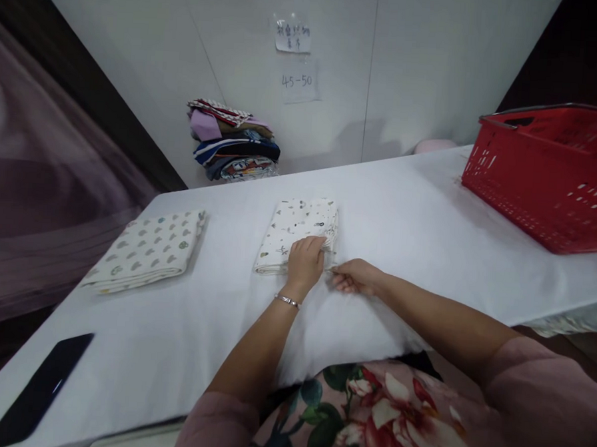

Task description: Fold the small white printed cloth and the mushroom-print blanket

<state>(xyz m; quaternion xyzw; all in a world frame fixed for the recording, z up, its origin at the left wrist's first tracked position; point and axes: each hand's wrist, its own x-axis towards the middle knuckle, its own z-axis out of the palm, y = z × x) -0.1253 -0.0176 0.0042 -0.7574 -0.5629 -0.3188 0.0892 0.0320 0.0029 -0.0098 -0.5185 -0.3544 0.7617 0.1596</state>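
A folded white cloth (298, 225) with a small dark print lies on the white-covered table in front of me. My left hand (306, 260) is over its front right part, fingers together and curled down at the edge. Close beside it, my right hand (356, 277) is closed in a pinch at the cloth's near right corner. The fingertips of both hands are partly hidden. To the left rests another folded cloth (150, 249), white with grey and green motifs, which neither hand touches.
A red plastic basket (545, 183) stands at the table's right end. Several folded fabrics (235, 143) are stacked against the wall behind the table (223, 326). A dark flat phone-like object (39, 390) lies at the front left. Paper signs (300, 81) hang on the wall.
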